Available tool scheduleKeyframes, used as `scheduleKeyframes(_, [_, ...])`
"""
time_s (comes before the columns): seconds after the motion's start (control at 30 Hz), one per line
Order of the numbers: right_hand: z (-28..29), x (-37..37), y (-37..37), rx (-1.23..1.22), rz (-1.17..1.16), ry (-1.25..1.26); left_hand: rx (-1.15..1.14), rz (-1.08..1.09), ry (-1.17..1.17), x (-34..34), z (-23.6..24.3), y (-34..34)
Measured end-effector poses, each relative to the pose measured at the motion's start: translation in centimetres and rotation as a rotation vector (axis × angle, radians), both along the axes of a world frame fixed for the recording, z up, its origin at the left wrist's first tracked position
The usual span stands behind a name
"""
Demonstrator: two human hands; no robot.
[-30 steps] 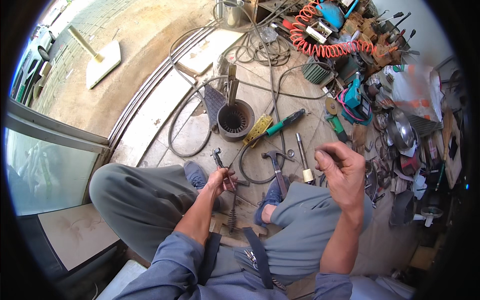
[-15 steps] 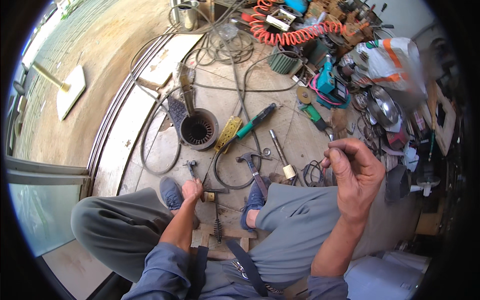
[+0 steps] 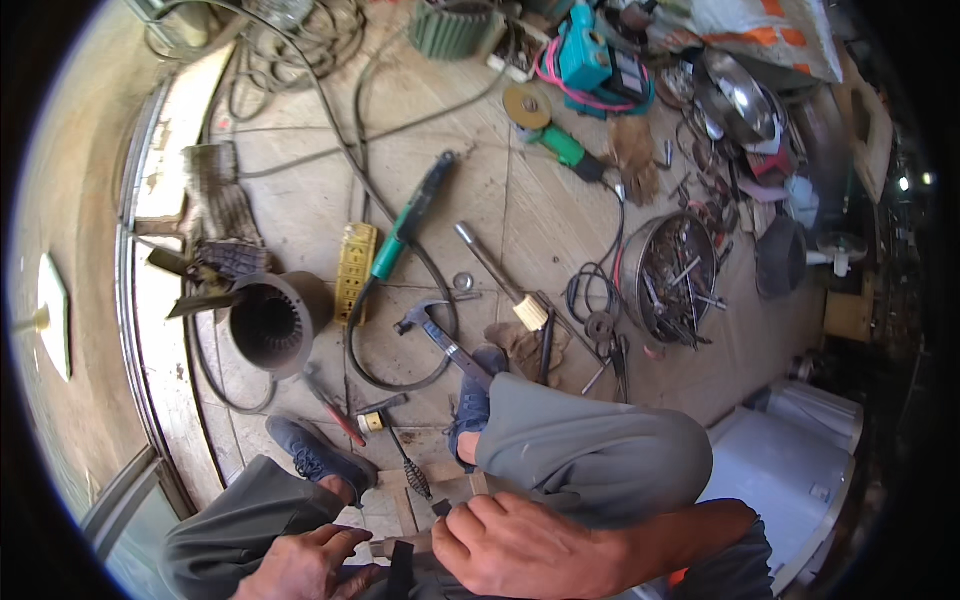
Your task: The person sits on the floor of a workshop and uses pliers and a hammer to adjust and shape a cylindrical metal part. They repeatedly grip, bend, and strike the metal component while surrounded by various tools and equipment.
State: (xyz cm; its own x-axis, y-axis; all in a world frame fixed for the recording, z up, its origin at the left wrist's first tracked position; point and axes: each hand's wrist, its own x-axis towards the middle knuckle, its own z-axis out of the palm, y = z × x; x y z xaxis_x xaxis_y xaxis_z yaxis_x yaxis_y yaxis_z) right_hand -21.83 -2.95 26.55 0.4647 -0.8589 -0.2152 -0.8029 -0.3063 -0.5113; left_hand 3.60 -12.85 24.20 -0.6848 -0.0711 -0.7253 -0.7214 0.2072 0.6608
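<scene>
Low in front of my lap, my left hand (image 3: pixel 305 570) has its fingers curled, and what they pinch is hidden. Beside it my right hand (image 3: pixel 520 550) is closed with the knuckles up; its grip is out of sight. A black strap (image 3: pixel 401 568) hangs between the hands, next to a grey piece I cannot make out. Just beyond lies a spring-handled chipping hammer (image 3: pixel 416 478) with a yellowish roll (image 3: pixel 371 422) by its head. A red-handled tool (image 3: pixel 343 418) rests near my left shoe. The claw hammer (image 3: pixel 440 335) leans against my right shoe.
Farther off are a hollow cylindrical metal housing (image 3: pixel 270 325), yellow power strip (image 3: pixel 355 275), green electrode holder (image 3: pixel 410 220), metal rod with pale collar (image 3: pixel 500 280), angle grinder (image 3: pixel 565 150) and tub of metal parts (image 3: pixel 645 285). Looping cables (image 3: pixel 350 140) cross the tiled floor.
My left hand has let go of the red-handled tool and drawn back to my lap. My right hand has come down from its raised place to beside it. The view has shifted.
</scene>
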Motion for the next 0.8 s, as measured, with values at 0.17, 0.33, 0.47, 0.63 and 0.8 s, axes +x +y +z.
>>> scheduleKeyframes(0.17, [0.2,-3.3,-2.7,0.127,-0.178,-0.082,-0.189,-0.168,0.021,-4.9,-1.7,-3.9])
scheduleKeyframes(0.33, [0.1,-3.2,-3.1,0.123,-0.429,-0.115,-0.116,0.027,-0.004,-9.1,-1.1,-6.3])
scheduleKeyframes(0.47, [-0.6,-2.8,-1.2,0.249,-1.087,-0.389,-0.388,0.178,-0.007,-8.6,5.1,-2.0])
scheduleKeyframes(0.63, [10.6,2.9,8.0,0.039,-1.337,-0.398,-0.263,0.105,-0.093,-2.9,23.9,1.4])
scheduleKeyframes(0.8, [23.4,6.3,13.0,-0.113,-1.485,-0.323,-0.535,0.008,0.040,2.2,30.8,2.1])
